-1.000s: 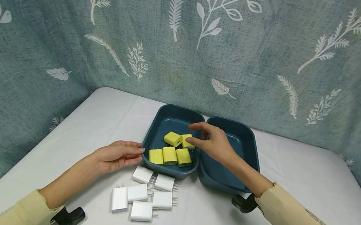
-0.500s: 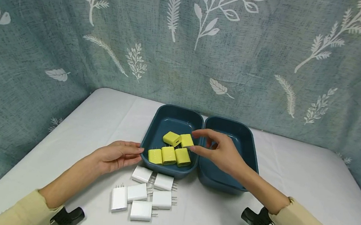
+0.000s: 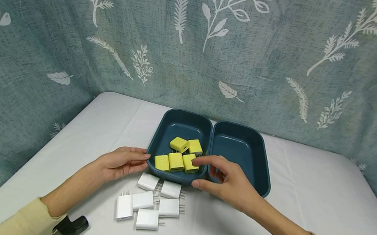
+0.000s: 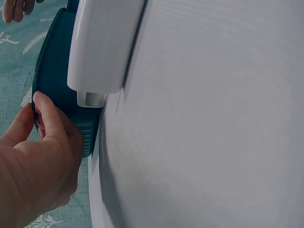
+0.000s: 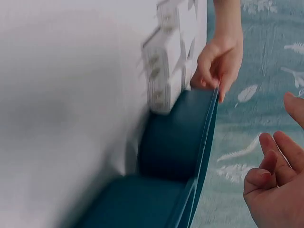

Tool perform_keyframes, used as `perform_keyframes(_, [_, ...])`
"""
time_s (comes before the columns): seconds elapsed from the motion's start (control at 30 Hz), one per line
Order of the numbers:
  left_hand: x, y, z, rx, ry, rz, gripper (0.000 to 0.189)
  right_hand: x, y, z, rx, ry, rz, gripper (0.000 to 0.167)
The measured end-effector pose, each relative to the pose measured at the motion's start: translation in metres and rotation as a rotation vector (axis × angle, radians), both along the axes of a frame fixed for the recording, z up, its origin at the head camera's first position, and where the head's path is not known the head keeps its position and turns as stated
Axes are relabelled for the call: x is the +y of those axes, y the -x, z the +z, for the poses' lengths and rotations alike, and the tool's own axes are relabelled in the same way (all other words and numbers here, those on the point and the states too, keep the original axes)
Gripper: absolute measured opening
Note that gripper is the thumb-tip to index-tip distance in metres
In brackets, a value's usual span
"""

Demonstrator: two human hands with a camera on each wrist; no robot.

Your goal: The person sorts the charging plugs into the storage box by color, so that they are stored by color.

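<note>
My left hand (image 3: 121,164) holds the left wall of a dark blue bin (image 3: 168,125), its fingertips and thumb at the rim. Inside that bin lie several yellow USB charger plugs (image 3: 176,161), grouped toward its near half. My right hand (image 3: 228,179) hovers over the bin's near right corner, thumb and index finger spread apart with nothing between them. In the head view its index fingertip overlaps the rightmost yellow plug in the near row. Just in front of the bin, several white charger plugs (image 3: 148,219) lie loosely clustered, prongs out; they also show in the right wrist view.
A second dark blue bin (image 3: 240,153), with a bare floor, stands against the first one's right side. Both sit on a white tablecloth (image 3: 305,191). Behind and to the left hangs a green-blue curtain (image 3: 126,23) with white leaf prints.
My right hand has drawn back from the far yellow plug, moving toward me to the bin's near right corner. My left hand has stayed at the bin's left side.
</note>
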State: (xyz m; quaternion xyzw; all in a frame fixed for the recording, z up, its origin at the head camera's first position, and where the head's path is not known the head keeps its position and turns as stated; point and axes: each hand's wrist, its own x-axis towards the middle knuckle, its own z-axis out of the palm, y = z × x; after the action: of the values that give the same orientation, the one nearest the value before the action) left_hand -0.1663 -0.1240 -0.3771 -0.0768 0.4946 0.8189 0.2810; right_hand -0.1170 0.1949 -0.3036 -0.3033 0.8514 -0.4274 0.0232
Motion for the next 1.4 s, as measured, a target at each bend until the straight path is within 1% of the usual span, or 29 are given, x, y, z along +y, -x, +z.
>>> perform_keyframes(0.1, [0.000, 0.000, 0.000, 0.003, 0.000, 0.000, 0.045, -0.004, -0.010, -0.003, 0.002, -0.009, 0.043, 0.042])
perform_keyframes(0.2, [0.000, 0.000, 0.000, 0.005, -0.002, -0.001, 0.042, -0.008, -0.018, -0.009, 0.023, -0.038, 0.095, 0.042])
perform_keyframes(0.27, [0.000, -0.001, 0.001, 0.004, -0.003, 0.000, 0.039, -0.010, -0.021, -0.014, 0.033, -0.068, 0.132, 0.042])
perform_keyframes(0.37, [0.000, -0.001, 0.001, 0.004, -0.003, 0.001, 0.039, -0.012, -0.022, -0.021, 0.041, -0.110, 0.196, 0.042])
perform_keyframes(0.5, [0.000, -0.001, 0.001, 0.005, 0.001, 0.001, 0.041, -0.016, -0.018, -0.031, 0.083, -0.180, 0.302, 0.041])
perform_keyframes(0.6, [0.000, -0.001, 0.001, 0.006, 0.005, 0.000, 0.040, -0.019, -0.014, -0.037, 0.153, -0.245, 0.374, 0.042])
perform_keyframes(0.73, [0.000, -0.001, 0.000, 0.010, 0.007, 0.001, 0.039, -0.024, -0.008, -0.040, 0.205, -0.315, 0.439, 0.043])
perform_keyframes(0.83, [0.000, -0.001, 0.000, 0.012, 0.004, 0.001, 0.040, -0.027, -0.004, -0.042, 0.250, -0.356, 0.490, 0.048])
perform_keyframes(0.97, [0.000, -0.001, -0.001, 0.011, 0.000, -0.001, 0.041, -0.032, 0.002, -0.043, 0.326, -0.425, 0.538, 0.059])
perform_keyframes(1.03, [0.000, -0.001, -0.001, 0.013, -0.001, -0.001, 0.041, -0.034, 0.005, -0.044, 0.351, -0.460, 0.557, 0.059])
perform_keyframes(1.23, [0.000, 0.000, -0.001, 0.012, -0.004, 0.000, 0.040, -0.041, 0.009, -0.047, 0.386, -0.529, 0.622, 0.060])
perform_keyframes(1.4, [0.000, 0.000, -0.002, 0.006, -0.005, 0.005, 0.040, -0.044, 0.011, -0.048, 0.434, -0.587, 0.658, 0.060])
